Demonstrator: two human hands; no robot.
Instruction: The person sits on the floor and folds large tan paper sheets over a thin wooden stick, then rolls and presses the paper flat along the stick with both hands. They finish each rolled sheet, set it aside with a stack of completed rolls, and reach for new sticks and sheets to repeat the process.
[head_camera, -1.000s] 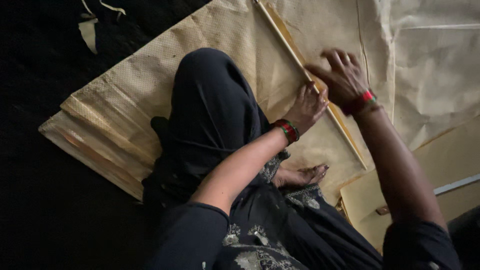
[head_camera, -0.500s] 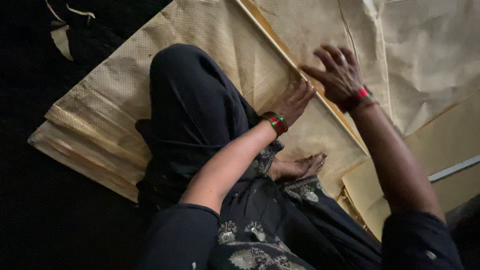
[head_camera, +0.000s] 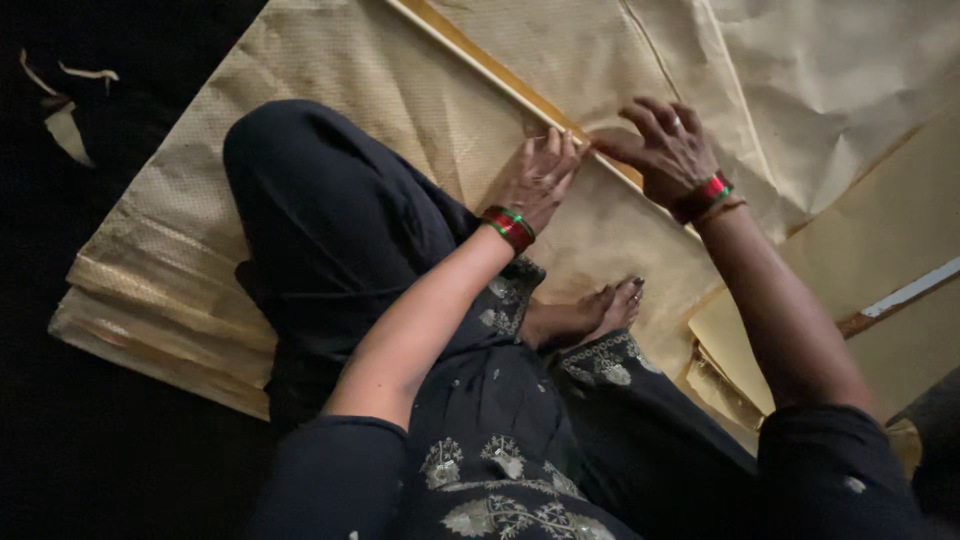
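1. Risk: the fold (head_camera: 520, 85) could drift off line, judging by the fingertip-only hold. Cause: either hand sliding on the paper.
2. Risk: the sheet (head_camera: 330, 110) could crease or tear where the knee (head_camera: 290, 160) weighs on it.
3. Left hand (head_camera: 540, 180): fingers flat and together, pressing the paper just below the fold; grasps nothing.
4. Right hand (head_camera: 665, 150): fingers spread and bent, tips on the paper at the fold; grasps nothing.
5. Fold: long, straight, darker tan strip, running diagonally from upper left to between the hands.
6. Sheet: tan, dotted texture, wrinkled above the fold.
7. Stack (head_camera: 150, 310): similar sheets, well below-left of the fold.
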